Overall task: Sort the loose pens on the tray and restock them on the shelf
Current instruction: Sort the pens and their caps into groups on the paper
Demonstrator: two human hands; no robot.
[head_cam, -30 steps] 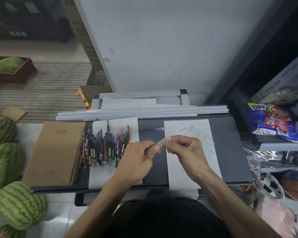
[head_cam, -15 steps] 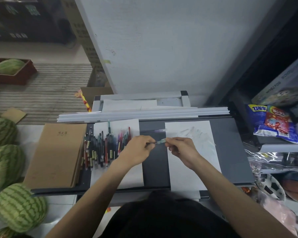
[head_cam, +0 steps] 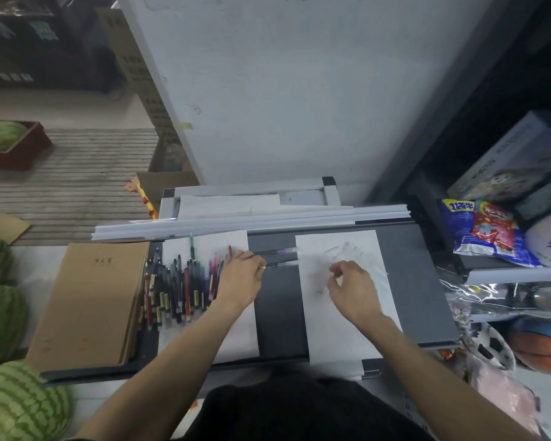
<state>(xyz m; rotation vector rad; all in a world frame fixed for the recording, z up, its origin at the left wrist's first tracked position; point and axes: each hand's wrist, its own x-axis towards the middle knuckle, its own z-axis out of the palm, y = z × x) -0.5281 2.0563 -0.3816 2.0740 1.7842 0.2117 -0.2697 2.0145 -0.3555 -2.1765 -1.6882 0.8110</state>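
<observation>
A heap of loose coloured pens (head_cam: 178, 288) lies on a white sheet at the left of the dark grey tray (head_cam: 280, 313). My left hand (head_cam: 240, 276) pinches one clear-barrelled pen (head_cam: 282, 265), which points right and hangs low over the tray's bare middle. Just beyond it a purple pen (head_cam: 277, 251) lies alone. My right hand (head_cam: 352, 286) hovers over the right white sheet (head_cam: 341, 338) with its fingers loosely curled and nothing visible in them. Several clear plastic pieces (head_cam: 376, 268) are scattered on that sheet.
A stack of brown notebooks (head_cam: 93, 300) sits at the tray's left end, and long white strips (head_cam: 252, 221) lie along its far edge. Watermelons (head_cam: 0, 316) stand on the floor to the left. The shelf on the right holds a snack bag (head_cam: 484, 230), a boxed toy and balls (head_cam: 541, 348).
Both hands gripped one pen together; now they have drawn apart. The left hand keeps the pen and has moved forward, while the right hand has let go and shifted right over the sheet.
</observation>
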